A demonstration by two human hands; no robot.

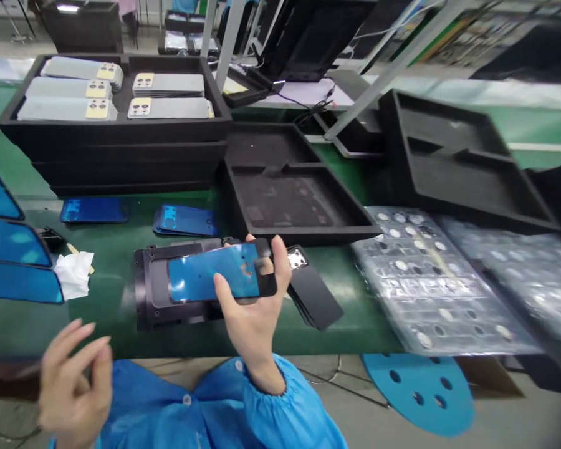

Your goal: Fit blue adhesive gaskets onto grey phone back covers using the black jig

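Note:
My right hand grips a phone back panel faced with shiny blue film, thumb on its near side and fingers at its black right end. Beneath the panel lies a dark metal fixture on the green bench; whether the panel touches it I cannot tell. At the lower left, my left hand is raised with bent fingers apart and nothing visible in it. Right of the fixture sits a fanned stack of dark phone back panels. Behind it lie blue film sheets and more blue sheets.
Stacked black trays at the back left hold several pale panels. Another black tray stands mid-bench, and a tilted one rests near clear plastic blister packs. White tissue lies left; a blue round stool is below.

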